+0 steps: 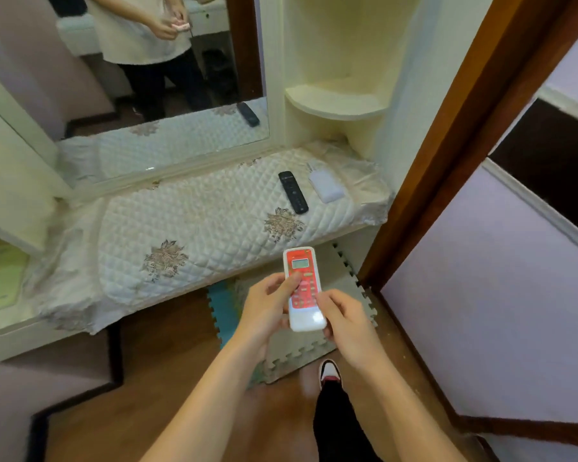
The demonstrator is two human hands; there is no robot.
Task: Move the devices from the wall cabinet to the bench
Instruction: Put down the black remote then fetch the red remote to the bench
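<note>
A white remote with a red face and a small screen (301,276) is held in front of the bench's front edge. My left hand (267,310) grips its left side with the thumb on the buttons. My right hand (342,323) holds its lower right end. On the quilted bench cover (187,225) lie a black remote (292,196) and, to its right, a white power bank (326,187) with a short cable.
A large mirror (141,78) stands behind the bench and reflects a person. A cream corner shelf (336,103) sits at the right above the bench. A brown door frame (447,161) is at the right. Foam floor mats (301,348) lie below.
</note>
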